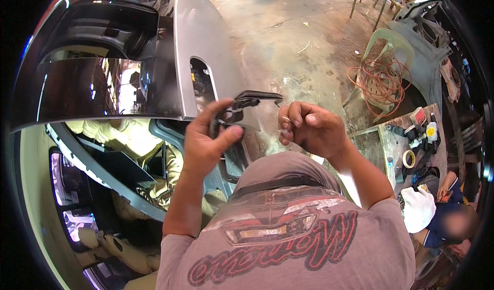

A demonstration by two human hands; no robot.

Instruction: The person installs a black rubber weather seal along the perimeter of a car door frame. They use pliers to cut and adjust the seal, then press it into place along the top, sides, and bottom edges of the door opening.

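Note:
My left hand (208, 140) is closed on a black handle-like part (260, 95) with an arm that reaches out to the right. It is held over the lower end of a silver car panel (221, 73), which has an oblong opening with dark parts in it. Just right of the black part, my right hand (311, 128) has its fingers curled and pinched round something small and pale at the fingertips, too small to make out.
At left are a glossy black car body (72, 89) and an open interior. At right are a pale chair (383, 40) with an orange hose (375, 86), a worn table (375, 148) with tape and tools, and another person (435, 228) at lower right.

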